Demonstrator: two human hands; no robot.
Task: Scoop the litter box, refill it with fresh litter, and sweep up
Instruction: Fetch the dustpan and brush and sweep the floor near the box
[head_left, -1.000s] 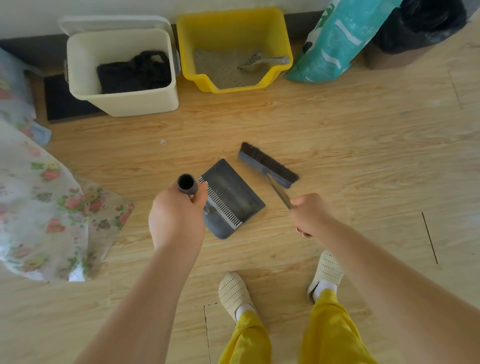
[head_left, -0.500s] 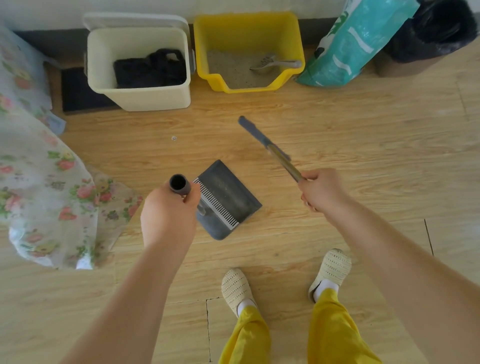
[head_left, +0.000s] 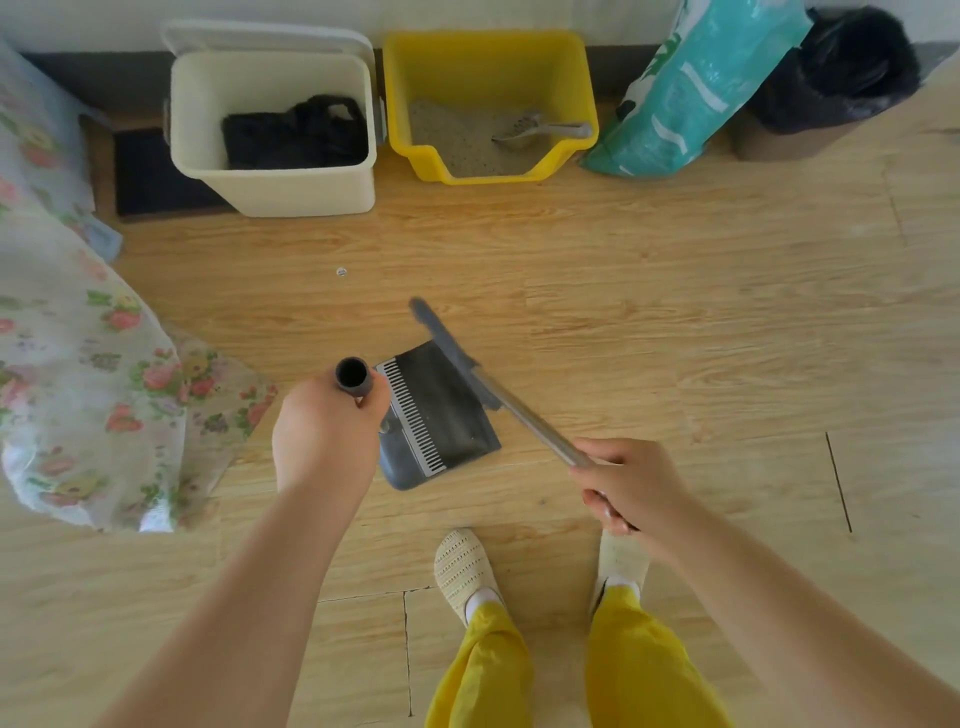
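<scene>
While both hands grip handles, broom (head_left: 457, 358) slanting, head toward far-left over dustpan (head_left: 441, 421).

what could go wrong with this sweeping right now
The broom head sits over the dustpan mouth while a white speck lies further out on the floor, so it may be missed. The left hand holds the dustpan only by its handle top, so a hard stroke might shift it.
</scene>
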